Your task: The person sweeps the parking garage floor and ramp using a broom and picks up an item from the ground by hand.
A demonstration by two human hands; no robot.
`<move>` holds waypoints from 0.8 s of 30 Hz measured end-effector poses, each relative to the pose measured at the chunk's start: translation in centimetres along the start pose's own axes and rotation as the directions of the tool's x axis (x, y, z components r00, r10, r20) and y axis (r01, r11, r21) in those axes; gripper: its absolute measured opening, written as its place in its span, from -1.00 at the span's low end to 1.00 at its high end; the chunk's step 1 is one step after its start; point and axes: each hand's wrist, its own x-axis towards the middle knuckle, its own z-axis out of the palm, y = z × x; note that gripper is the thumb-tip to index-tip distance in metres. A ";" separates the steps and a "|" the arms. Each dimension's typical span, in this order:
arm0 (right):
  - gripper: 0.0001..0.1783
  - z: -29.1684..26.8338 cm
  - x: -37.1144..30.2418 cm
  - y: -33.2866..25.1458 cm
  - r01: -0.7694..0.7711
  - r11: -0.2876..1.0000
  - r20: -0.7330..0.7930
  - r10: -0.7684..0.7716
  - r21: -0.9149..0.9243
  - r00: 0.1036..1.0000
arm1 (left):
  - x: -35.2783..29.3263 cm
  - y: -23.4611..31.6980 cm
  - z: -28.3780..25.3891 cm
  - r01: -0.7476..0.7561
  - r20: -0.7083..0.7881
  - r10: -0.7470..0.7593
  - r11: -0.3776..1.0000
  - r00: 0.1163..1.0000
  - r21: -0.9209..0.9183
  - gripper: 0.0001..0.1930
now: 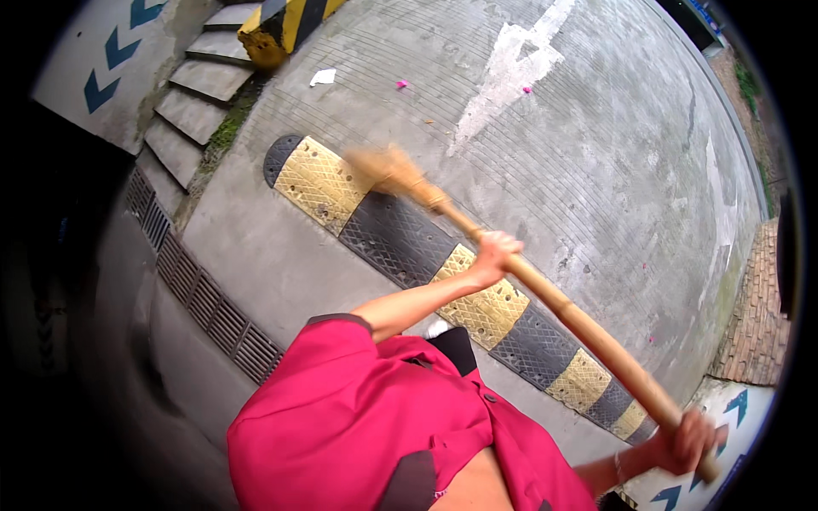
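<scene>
Two hands hold one long broom. The left hand [494, 254] is wrapped tight around the middle of the broom stick [562, 307]. The right hand [686, 443] is closed around the far end of the same stick, low in the right corner, and a thin band sits on that wrist. The stick is pale brown wood and slants from the lower right up to the left. At its top end is the broom head [383, 168], a blurry bunch of straw, just above the ground near the speed bump [375, 226].

The speed bump is a long strip of yellow and black blocks. It runs across the grey concrete road [596, 170] under the stick. The person wears a bright pink shirt [358, 417] with short sleeves.

Farther out, a white painted arrow [511, 64] lies on the road. A small white scrap of paper [322, 77] and a few tiny pink bits [400, 84] lie near the top. On the left, a metal drain grate [200, 298] runs along the road's edge. Grey steps [192, 111] climb beside it. A yellow and black post [285, 25] stands at the top. There are no bins or boxes in sight.
</scene>
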 end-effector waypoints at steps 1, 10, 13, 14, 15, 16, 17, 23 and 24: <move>-0.77 -0.4 -0.5 -2.1 0.057 0.997 0.046 -0.054 -0.054 0.997 | 3.6 1.4 0.4 -0.034 0.046 0.037 0.997 0.998 -0.067 -0.92; -0.93 7.0 10.3 6.2 0.567 0.816 0.335 -0.506 -0.114 0.795 | 20.1 -1.7 -2.8 -0.236 0.167 0.269 0.953 0.949 -0.192 -0.82; -0.95 5.2 14.3 8.8 0.382 0.920 0.186 -0.361 -0.090 0.914 | 18.1 -6.0 -7.9 -0.072 0.187 0.085 0.995 0.979 -0.072 -0.78; -0.94 4.8 15.2 10.5 0.369 0.918 0.044 -0.367 -0.143 0.929 | 16.9 -7.9 -9.5 -0.012 0.240 0.014 1.000 0.971 -0.011 -0.78; -0.85 3.9 16.4 13.0 0.285 0.949 -0.034 -0.292 -0.137 0.956 | 15.6 -10.1 -10.4 0.048 0.282 -0.054 0.998 0.958 0.029 -0.80; -0.82 3.6 17.8 15.9 0.193 0.979 0.012 -0.192 -0.062 0.981 | 14.7 -12.2 -11.2 0.105 0.320 -0.112 0.994 0.941 0.041 -0.82; -0.79 3.1 19.6 19.4 0.072 0.997 0.068 -0.074 0.034 0.995 | 13.8 -13.7 -12.7 0.206 0.333 -0.226 0.974 0.916 0.094 -0.82; -0.77 3.9 23.5 18.9 0.185 0.970 -0.242 -0.220 -0.158 0.945 | 22.3 -15.4 -6.9 0.025 0.316 -0.027 1.000 0.948 0.008 -0.81; -0.85 5.5 23.6 18.3 0.233 0.952 -0.156 -0.265 -0.196 0.952 | 25.4 -14.0 -5.6 -0.035 0.337 0.064 0.995 0.939 -0.091 -0.81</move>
